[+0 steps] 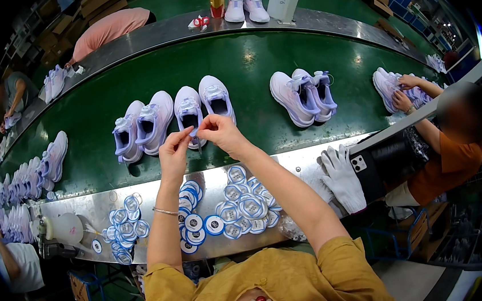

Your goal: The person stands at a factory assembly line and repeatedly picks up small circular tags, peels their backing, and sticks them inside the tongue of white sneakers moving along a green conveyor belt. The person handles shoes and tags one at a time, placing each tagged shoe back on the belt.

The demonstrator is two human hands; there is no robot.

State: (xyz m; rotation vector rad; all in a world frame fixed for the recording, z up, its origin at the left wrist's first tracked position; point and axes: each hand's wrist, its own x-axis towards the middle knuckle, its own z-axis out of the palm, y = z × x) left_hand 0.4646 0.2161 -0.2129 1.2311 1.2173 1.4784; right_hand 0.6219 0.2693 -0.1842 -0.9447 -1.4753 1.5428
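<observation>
My left hand (173,152) and my right hand (223,135) meet at the heel of a white and lavender sneaker (186,99) on the green belt. Thumb and fingers of each are pinched together; whatever lies between them is too small to make out. Close on the right of that shoe stands another sneaker (211,89). Two more, a sneaker (160,109) and an outer sneaker (131,121), sit to the left. Below my wrists, round blue-and-white tags (194,222) lie in piles on the metal ledge (294,163).
Three more sneakers (299,95) stand further right on the belt (244,53). White gloves (341,177) and a phone (361,170) lie right of my arm. A co-worker (453,149) handles shoes at far right. A bottle (217,1) stands on the far rail.
</observation>
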